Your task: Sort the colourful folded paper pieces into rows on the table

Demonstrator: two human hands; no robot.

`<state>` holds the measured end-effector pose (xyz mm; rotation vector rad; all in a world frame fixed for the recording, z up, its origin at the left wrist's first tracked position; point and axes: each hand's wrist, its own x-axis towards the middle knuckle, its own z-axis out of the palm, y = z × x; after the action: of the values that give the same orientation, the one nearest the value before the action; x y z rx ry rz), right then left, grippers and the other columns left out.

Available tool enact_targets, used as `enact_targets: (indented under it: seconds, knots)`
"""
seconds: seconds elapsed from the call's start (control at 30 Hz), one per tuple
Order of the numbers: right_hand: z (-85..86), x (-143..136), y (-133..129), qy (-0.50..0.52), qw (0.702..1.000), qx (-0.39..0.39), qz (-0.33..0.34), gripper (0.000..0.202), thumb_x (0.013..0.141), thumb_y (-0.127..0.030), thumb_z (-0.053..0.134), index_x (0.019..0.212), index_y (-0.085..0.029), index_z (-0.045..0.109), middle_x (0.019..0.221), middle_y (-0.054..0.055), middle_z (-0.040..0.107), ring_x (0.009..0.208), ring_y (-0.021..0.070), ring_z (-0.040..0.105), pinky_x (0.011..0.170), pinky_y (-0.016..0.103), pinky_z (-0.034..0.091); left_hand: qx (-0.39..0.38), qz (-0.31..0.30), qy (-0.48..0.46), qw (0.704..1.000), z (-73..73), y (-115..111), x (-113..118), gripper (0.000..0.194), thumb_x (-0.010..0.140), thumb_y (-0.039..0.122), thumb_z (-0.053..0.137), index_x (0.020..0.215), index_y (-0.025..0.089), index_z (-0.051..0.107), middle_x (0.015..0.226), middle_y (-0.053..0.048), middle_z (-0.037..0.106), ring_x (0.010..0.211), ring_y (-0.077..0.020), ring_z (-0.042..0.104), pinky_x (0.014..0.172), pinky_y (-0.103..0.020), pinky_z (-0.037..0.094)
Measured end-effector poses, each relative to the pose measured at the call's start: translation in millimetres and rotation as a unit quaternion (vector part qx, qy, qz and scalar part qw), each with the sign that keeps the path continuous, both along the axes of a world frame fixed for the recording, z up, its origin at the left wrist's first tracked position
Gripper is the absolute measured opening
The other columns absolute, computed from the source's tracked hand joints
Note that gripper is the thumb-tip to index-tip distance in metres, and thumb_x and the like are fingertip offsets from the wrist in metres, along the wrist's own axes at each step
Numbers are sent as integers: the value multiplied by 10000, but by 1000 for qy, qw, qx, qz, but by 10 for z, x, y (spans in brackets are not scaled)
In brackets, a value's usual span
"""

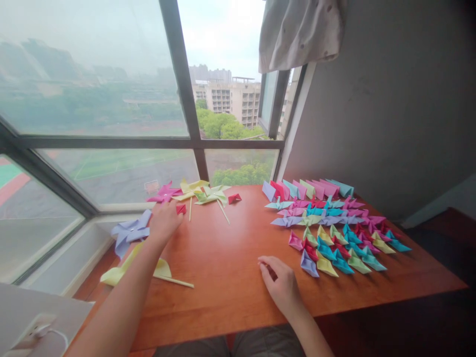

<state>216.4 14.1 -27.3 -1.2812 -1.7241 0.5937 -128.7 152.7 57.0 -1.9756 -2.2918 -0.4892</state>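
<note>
My left hand (pixel 167 218) reaches across the table's far left side, thumb and fingertips closed around a small red folded paper piece (pixel 181 209). Just behind it lies a magenta paper pinwheel (pixel 165 191). A lilac pinwheel (pixel 131 229) is left of the wrist, and a yellow pinwheel (pixel 162 268) on a stick is partly hidden beneath my forearm. My right hand (pixel 279 285) rests on the wood near the front edge, its fingers loosely curled and thumb near the index finger, with nothing visible in it. Folded paper boats (pixel 327 265) are nearest to it.
At the back stand a pale yellow pinwheel (pixel 191 188), a light green pinwheel (pixel 213 195) and another red folded piece (pixel 234 199). Rows of paper cranes (pixel 316 219) and folded paper shapes (pixel 307 188) fill the right side of the table (pixel 230 277). Windows border the far side.
</note>
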Motion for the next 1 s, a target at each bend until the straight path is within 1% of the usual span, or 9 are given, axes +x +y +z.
enact_targets:
  seconds: [0.2,0.4,0.5,0.6,0.63,0.7,0.73,0.9,1.0]
  knots:
    - [-29,-4,5,-15,1000,10,7,232,930,-231,465,982,-199,689,914,77,710,779,180,676,691,266,544,-27,16,4,1000,-54,48,-69,257,780,138,568,1032,110,611,894,-96,675,929,-285,584,780,-348,418]
    - [-12,-5,3,-14,1000,13,7,237,932,-229,460,971,-196,691,906,79,711,801,184,678,701,269,542,-4,14,-51,999,-78,58,-88,258,756,291,647,985,173,662,889,-130,703,899,-338,620,705,-359,421]
    - [-9,-8,0,-16,1000,14,6,229,929,-221,464,970,-199,688,910,74,711,807,183,676,710,270,540,16,-10,-108,994,-88,-9,-65,354,774,315,617,1104,190,644,938,-111,724,878,-298,652,718,-344,445]
    - [-5,-11,-1,-16,1000,11,5,225,931,-221,465,976,-202,684,908,68,708,792,177,673,692,265,537,19,-58,-190,980,-94,-166,90,433,815,398,580,1188,179,609,945,-79,738,842,-234,679,714,-298,473]
    - [-2,-12,-2,-15,1000,11,4,225,932,-221,464,980,-202,683,907,67,707,787,176,672,686,262,537,11,-80,-230,970,-96,-237,177,469,827,448,566,1207,174,599,931,-74,741,824,-220,682,688,-284,477]
    - [4,-14,-2,-13,1000,12,4,225,934,-221,463,989,-200,680,909,67,705,780,173,670,680,260,537,-39,-125,-421,897,-101,-397,394,559,796,515,621,1210,139,598,919,-99,738,812,-229,673,628,-274,460]
    - [6,-15,-2,-12,1000,13,4,224,934,-221,464,996,-199,678,913,68,704,776,171,669,681,259,537,-65,-127,-475,868,-107,-481,514,570,776,529,647,1186,135,614,898,-98,731,777,-215,659,594,-257,437]
    - [-6,-7,-5,-8,1000,18,-13,210,932,-230,486,1062,-206,649,952,65,694,713,152,648,650,252,533,-204,-173,-608,747,-188,-851,1088,439,804,539,640,983,142,701,828,-60,677,647,-121,559,506,-196,333]
    - [-28,-3,-9,4,999,39,-18,232,925,-248,520,1131,-207,620,994,71,688,680,138,630,621,245,533,-265,-167,-643,699,-269,-990,1326,440,792,566,647,879,136,683,747,-34,645,574,-94,514,451,-184,270]
